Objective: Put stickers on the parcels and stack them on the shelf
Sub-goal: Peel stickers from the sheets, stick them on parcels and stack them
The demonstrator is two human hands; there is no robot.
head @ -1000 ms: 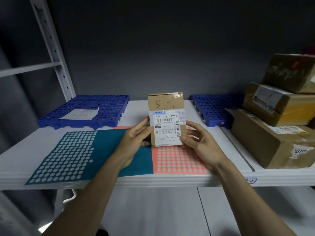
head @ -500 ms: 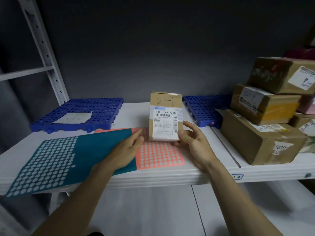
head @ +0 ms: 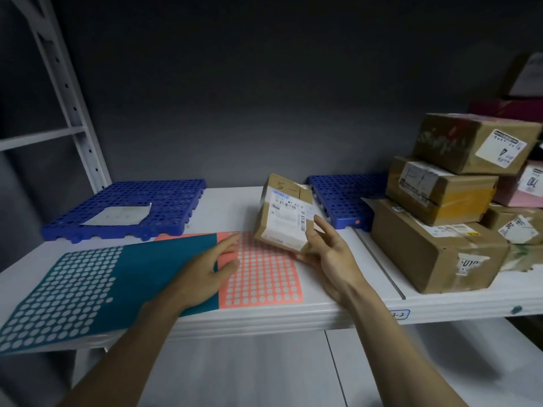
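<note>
Head view: white metal shelf across the frame, dark wall behind. Small cardboard parcel near the middle of the shelf, tilted to the right, marked "5-1" by hand on its top and bearing a white shipping label on the facing side. Right hand at the parcel's lower right corner, thumb against the label face, fingers curled under and behind the box, holding it up off the sheet below. Left hand apart from the parcel, fingers straight and spread wide, resting flat where the teal sticker sheet overlaps the coral sticker sheet; holding nothing. Both sheets flat on the shelf, covered in rows of pale round dots, the teal one reaching to the left edge of the frame.

Behind the sheets, a blue perforated plastic tile at the left with a white paper slip on it, and a second blue tile just right of the parcel. At the far right, a stack of parcels: a large brown box at the bottom, two smaller brown boxes above it, pink packages behind. White perforated upright of the rack at the upper left.
</note>
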